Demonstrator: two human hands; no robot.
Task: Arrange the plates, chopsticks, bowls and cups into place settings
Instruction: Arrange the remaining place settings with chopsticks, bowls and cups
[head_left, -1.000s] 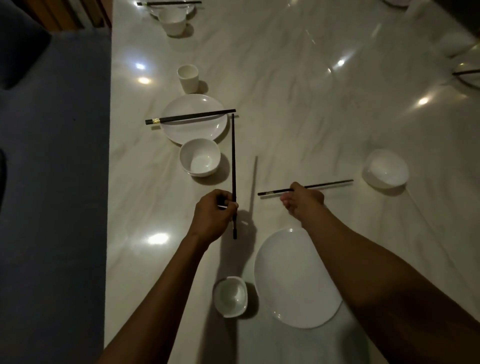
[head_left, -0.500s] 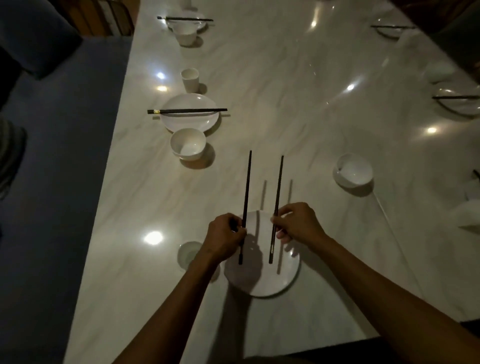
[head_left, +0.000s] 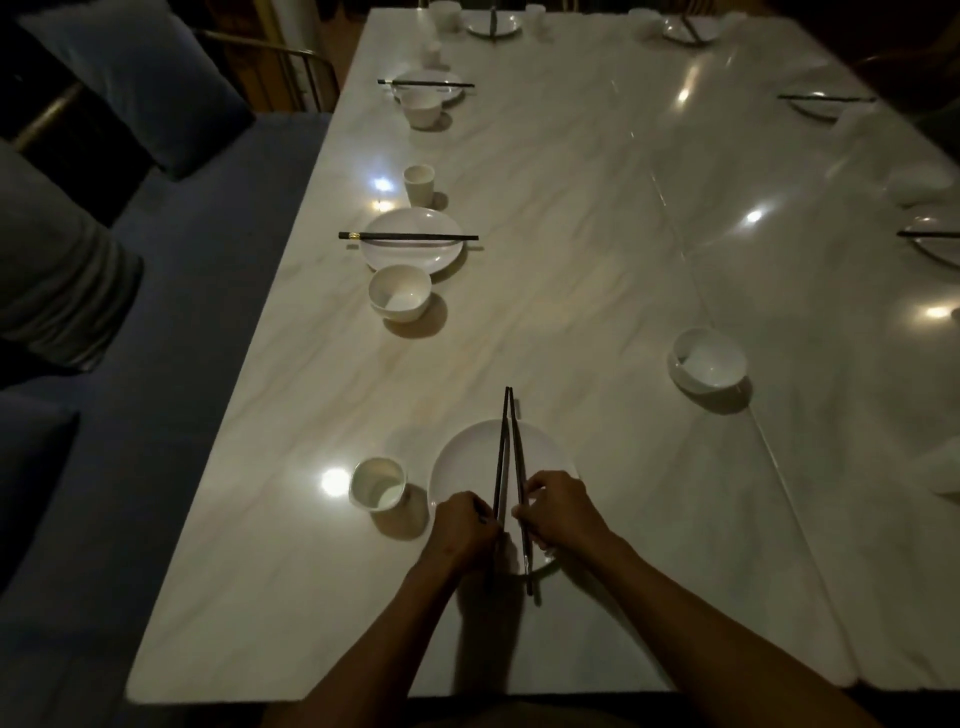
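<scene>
A white plate (head_left: 467, 470) lies near the table's front edge. Over it run two dark chopsticks, tips touching at the far end. My left hand (head_left: 465, 525) grips the left chopstick (head_left: 502, 462); my right hand (head_left: 561, 512) pinches the right chopstick (head_left: 517, 457). A small white cup (head_left: 378, 484) stands just left of the plate. A white bowl (head_left: 707, 358) sits alone to the far right.
Along the left side stands a setting: plate (head_left: 410, 254) with chopsticks (head_left: 408, 237) across it, bowl (head_left: 400, 292), cup (head_left: 418, 178). Several more settings line the far end and right edge. A blue bench (head_left: 171, 291) with cushions runs along the left.
Both hands have brought the two chopsticks together, from parallel and apart to touching at the tips over the plate. The view has pulled back, showing more of the table.
</scene>
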